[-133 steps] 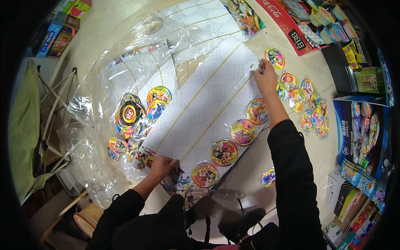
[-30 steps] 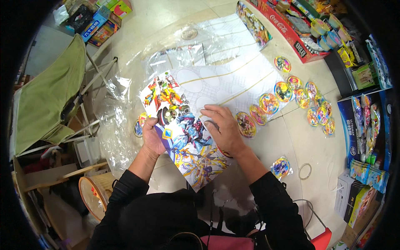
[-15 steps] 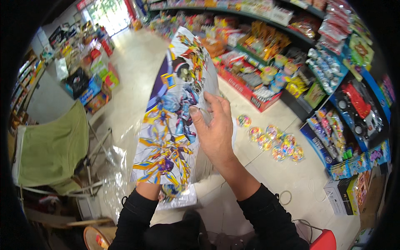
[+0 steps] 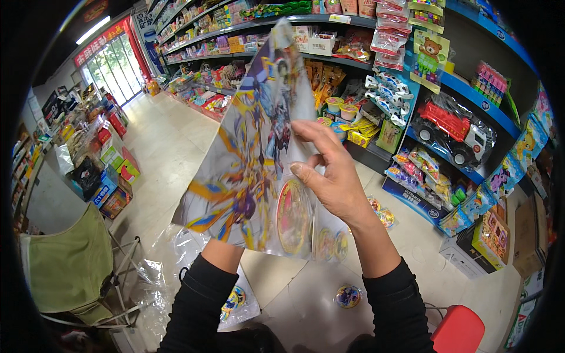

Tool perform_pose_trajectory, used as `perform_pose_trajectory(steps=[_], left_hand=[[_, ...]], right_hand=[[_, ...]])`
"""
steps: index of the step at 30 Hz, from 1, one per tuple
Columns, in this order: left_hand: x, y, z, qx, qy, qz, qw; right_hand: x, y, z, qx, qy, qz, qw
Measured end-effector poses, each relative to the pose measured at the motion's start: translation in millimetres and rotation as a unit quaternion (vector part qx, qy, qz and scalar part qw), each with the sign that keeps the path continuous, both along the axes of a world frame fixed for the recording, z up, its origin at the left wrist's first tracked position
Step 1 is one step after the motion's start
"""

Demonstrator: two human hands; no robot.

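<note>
I hold a large colourful printed sheet [image 4: 253, 165] upright in front of me, tilted a little to the right. My right hand [image 4: 329, 176] pinches its right edge, thumb toward me and fingers spread over the front. Round picture discs [image 4: 293, 215] show along the sheet's lower part. My left forearm [image 4: 220, 259] rises behind the sheet's bottom edge, and the sheet hides my left hand.
On the tiled floor lie crumpled clear plastic wrap [image 4: 170, 259], one round disc [image 4: 347, 296] and a few more discs [image 4: 382, 215]. A green folding chair [image 4: 67, 265] stands at the left, a red stool [image 4: 459, 329] at the lower right. Toy shelves [image 4: 447, 123] line the right side.
The sheet came off the floor and now stands raised before me. My view swung up from the floor to the shop aisle and shelves.
</note>
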State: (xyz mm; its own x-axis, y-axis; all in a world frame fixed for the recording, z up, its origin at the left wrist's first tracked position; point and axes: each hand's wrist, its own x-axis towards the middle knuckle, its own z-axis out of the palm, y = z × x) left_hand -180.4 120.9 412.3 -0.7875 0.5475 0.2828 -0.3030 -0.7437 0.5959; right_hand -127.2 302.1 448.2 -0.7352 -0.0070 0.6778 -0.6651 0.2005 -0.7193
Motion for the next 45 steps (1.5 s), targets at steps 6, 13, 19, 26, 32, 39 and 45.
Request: perform_pose_trajectory(steps=[6, 13, 19, 26, 32, 39, 45], left_hand=[[6, 24, -13, -0.009, -0.022, -0.003, 1.0], [38, 15, -47, -0.037, -0.075, 0.012, 0.996], [70, -8, -67, -0.059, -0.123, 0.013, 0.991], [91, -39, -66, -0.084, -0.151, 0.03, 0.985], [96, -42, -77, -0.028, -0.242, 0.019, 0.97], [76, -94, -133, -0.018, -0.236, 0.085, 0.968], [92, -65, -111, -0.028, -0.284, -0.019, 0.958]], right_hand=[[9, 11, 0, 0.108, 0.159, -0.293, 0.937], [33, 11, 26, 0.073, 0.201, -0.362, 0.907], [52, 19, 30, 0.133, 0.13, -0.314, 0.931], [56, 39, 36, 0.147, 0.17, -0.168, 0.96], [54, 34, 40, 0.093, 0.184, -0.149, 0.967], [50, 32, 34, 0.085, 0.209, -0.148, 0.963], [49, 32, 35, 0.054, 0.197, -0.14, 0.969]])
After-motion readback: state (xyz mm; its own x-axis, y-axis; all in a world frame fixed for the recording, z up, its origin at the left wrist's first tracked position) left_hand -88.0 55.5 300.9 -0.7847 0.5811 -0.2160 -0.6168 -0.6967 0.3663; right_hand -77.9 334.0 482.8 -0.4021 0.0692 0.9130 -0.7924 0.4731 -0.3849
